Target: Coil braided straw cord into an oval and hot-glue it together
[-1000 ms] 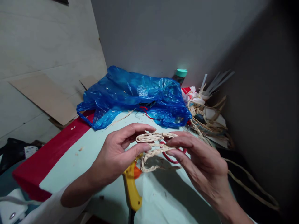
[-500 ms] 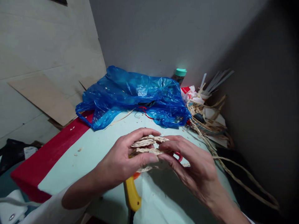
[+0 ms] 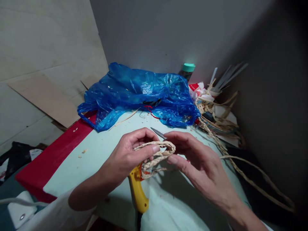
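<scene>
My left hand [image 3: 130, 153] pinches a flat, folded braided straw cord [image 3: 157, 160] between its thumb and fingers. The cord's loops face me, and a loose end sticks out below. My right hand [image 3: 194, 154] curves round the right end of the loops, its thumb against the braid; the other fingertips are partly hidden. Just behind the fingers shows a grey pointed blade [image 3: 157, 132], apparently of scissors lying on the table. Under the cord lies a yellow glue gun [image 3: 139, 195] with an orange front part and a black cable.
A crumpled blue plastic bag [image 3: 137, 93] spreads across the back of the pale green table cover [image 3: 106, 150]. At the right stand a basket of straw scraps [image 3: 214, 122], white sticks [image 3: 228, 78] and a green-capped jar [image 3: 188, 68]. A long braid [image 3: 231, 166] trails along the right edge.
The braided cord has been turned, so its looped side now faces me. My right fingers have spread a little, and the blade behind them has come into view.
</scene>
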Demonstrator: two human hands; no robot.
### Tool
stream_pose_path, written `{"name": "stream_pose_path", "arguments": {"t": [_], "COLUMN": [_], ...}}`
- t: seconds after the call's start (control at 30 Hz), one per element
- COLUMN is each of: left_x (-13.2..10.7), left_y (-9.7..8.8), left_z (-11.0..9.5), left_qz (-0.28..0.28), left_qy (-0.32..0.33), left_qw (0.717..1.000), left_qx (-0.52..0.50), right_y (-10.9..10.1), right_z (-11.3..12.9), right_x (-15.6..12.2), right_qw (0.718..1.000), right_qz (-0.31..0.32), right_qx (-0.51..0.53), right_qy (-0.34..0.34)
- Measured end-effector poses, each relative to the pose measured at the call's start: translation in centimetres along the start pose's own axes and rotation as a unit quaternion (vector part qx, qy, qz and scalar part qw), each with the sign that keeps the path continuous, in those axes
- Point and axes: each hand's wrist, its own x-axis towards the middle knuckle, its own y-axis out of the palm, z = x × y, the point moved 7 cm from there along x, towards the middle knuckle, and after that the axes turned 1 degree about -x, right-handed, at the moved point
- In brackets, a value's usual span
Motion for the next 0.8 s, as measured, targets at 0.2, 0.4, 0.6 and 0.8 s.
{"name": "stream_pose_path", "arguments": {"t": [0.2, 0.4, 0.6, 0.8], "left_x": [-0.2, -0.3, -0.4, -0.5], "left_y": [0.3, -0.2, -0.4, -0.4], "left_z": [-0.1, -0.4, -1.1, -1.2], "left_qz": [-0.033, -0.059, -0.1, -0.108], "left_qy": [-0.002, -0.004, 0.025, 0.039], "left_qw": [0.998, 0.996, 0.988, 0.984], "left_qx": [0.058, 0.072, 0.112, 0.139], "right_y": [0.1, -0.3, -0.3, -0.1], "right_z": [0.5, 0.4, 0.6, 0.8], "right_x": [0.0, 0.0, 0.1, 0.4], "right_qw": [0.999, 0.997, 0.997, 0.995], "right_qz": [-0.041, -0.056, -0.04, -0.04], "right_qx": [-0.032, -0.051, -0.065, -0.079], "right_qy": [-0.003, -0.003, -0.003, -0.037]}}
